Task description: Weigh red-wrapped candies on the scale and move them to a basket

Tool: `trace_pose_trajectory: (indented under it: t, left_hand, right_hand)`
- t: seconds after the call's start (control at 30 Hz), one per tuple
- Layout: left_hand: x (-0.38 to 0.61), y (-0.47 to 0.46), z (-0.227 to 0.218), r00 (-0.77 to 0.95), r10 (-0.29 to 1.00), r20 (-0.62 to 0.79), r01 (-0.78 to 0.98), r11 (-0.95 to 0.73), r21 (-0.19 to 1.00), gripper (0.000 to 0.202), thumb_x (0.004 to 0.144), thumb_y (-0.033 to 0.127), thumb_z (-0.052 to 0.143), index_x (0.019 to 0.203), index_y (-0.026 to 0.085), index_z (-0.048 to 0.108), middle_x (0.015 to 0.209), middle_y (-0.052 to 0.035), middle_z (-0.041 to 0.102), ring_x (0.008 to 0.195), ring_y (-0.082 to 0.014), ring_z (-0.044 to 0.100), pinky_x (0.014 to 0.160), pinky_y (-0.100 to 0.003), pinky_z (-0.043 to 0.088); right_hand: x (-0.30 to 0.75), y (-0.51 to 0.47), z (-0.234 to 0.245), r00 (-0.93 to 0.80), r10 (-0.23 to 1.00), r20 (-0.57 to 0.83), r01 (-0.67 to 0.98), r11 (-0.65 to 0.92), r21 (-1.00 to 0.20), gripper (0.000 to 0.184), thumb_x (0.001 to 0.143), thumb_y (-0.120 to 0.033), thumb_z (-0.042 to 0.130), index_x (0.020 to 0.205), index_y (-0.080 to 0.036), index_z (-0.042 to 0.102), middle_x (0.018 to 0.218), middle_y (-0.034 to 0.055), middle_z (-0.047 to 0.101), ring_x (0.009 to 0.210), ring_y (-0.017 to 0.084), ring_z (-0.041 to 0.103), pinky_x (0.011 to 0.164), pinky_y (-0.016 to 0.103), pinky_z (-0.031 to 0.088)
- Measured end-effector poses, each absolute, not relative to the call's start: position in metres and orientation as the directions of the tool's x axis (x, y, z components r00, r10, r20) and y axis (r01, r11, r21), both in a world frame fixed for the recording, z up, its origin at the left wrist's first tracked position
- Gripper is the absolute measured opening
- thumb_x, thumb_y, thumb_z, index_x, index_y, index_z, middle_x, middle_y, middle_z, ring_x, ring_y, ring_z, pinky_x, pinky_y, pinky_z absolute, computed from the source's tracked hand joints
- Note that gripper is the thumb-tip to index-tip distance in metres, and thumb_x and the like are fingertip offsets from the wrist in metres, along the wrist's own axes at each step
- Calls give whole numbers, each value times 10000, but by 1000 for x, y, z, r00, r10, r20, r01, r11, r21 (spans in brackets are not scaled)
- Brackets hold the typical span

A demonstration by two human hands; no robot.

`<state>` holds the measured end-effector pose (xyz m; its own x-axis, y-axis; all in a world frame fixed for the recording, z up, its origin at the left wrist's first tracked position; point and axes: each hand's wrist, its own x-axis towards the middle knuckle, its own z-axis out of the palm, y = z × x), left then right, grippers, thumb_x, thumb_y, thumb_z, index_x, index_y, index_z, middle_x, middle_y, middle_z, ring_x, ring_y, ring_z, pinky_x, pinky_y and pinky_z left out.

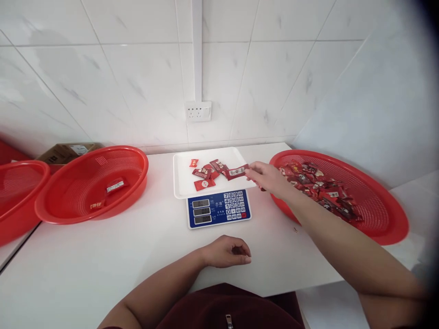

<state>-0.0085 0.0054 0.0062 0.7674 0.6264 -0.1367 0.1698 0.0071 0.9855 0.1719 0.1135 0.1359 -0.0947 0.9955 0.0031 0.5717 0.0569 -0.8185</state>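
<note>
My right hand (269,177) pinches a dark red snack packet (236,171) by its right end, over the right side of the white weighing tray (181,180). Several red and dark red packets (203,172) lie in a loose group on that tray, with a small bright red one (194,162) apart at the back. In front of the tray is the blue panel of the scale (219,210), with three displays and a keypad. My left hand (228,251) rests on the table below the scale, its fingers curled towards the thumb and nothing visible in them.
At the right stands a red basket (387,219) with a pile of packets. To the left, another red basket (137,183) holds a few packets, beside a further red basket (20,201) and a cardboard box (65,153). A tiny scrap (296,230) lies on the white table (120,260).
</note>
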Motion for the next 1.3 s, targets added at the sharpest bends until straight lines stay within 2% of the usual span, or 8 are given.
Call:
trace_pose_trajectory:
  t: [0.13, 0.2, 0.37, 0.63, 0.87, 1.07, 1.2, 1.3]
  left_hand:
    - [-9, 7, 4, 768, 627, -133, 173, -4, 985, 251, 734, 352, 653, 866, 140, 665, 775, -55, 633, 710, -165, 559, 659, -275, 438]
    - [-9, 7, 3, 767, 626, -141, 185, -6, 983, 242, 738, 350, 651, 869, 147, 666, 773, -47, 635, 706, -158, 557, 656, -265, 436]
    - [-10, 7, 1, 788, 600, -140, 187, -16, 982, 246, 746, 377, 647, 892, 181, 661, 796, -26, 636, 722, -142, 553, 660, -235, 434]
    - [-10, 8, 2, 790, 604, -108, 193, -78, 978, 219, 763, 376, 629, 894, 202, 653, 803, -30, 641, 737, -154, 569, 685, -252, 452]
    - [-9, 8, 0, 788, 611, -83, 171, -87, 981, 221, 756, 421, 618, 861, 228, 648, 786, -36, 648, 722, -174, 577, 667, -284, 466]
    - [-9, 7, 2, 790, 608, -78, 177, -105, 979, 208, 758, 403, 613, 860, 226, 652, 807, -38, 651, 730, -169, 576, 671, -277, 470]
    - [-9, 7, 1, 790, 608, -78, 181, -110, 977, 210, 763, 389, 614, 864, 209, 654, 791, -38, 648, 722, -164, 577, 675, -269, 469]
    - [-9, 7, -2, 794, 602, -81, 181, -107, 978, 223, 765, 382, 621, 879, 193, 651, 797, -39, 646, 735, -162, 582, 688, -259, 468]
  right_hand:
    - [153, 133, 129, -106, 993, 48, 567, 100, -818, 415, 818, -362, 552, 1196, -201, 493, 762, 28, 683, 410, 78, 429, 422, 230, 382]
    - [152, 135, 125, -90, 994, 54, 561, 96, -822, 479, 817, -359, 556, 1255, -200, 448, 783, 30, 685, 413, 76, 430, 432, 233, 393]
    - [168, 109, 112, -64, 998, -25, 452, 7, -892, 367, 817, -414, 543, 1088, -166, 558, 779, 45, 652, 454, 72, 428, 430, 220, 371]
    - [199, 45, 83, -113, 976, -185, 137, -169, -976, 576, 704, -481, 686, 1190, -229, 507, 885, 38, 619, 498, 62, 395, 417, 205, 313]
    - [198, 34, 69, -74, 971, -226, 105, -218, -970, 561, 646, -565, 702, 1036, -177, 587, 632, -13, 551, 438, 61, 362, 386, 205, 265]
    - [194, 34, 66, -111, 970, -218, 70, -211, -975, 486, 659, -515, 718, 998, -192, 588, 608, -28, 538, 438, 57, 369, 386, 192, 261]
    - [190, 27, 55, -256, 929, -267, -147, -311, -939, 405, 661, -473, 730, 923, -214, 564, 560, -43, 507, 414, 49, 355, 360, 166, 194]
    - [184, 17, 39, -384, 890, -244, -378, -393, -838, 352, 684, -468, 708, 901, -234, 557, 565, -47, 470, 401, 44, 313, 326, 150, 114]
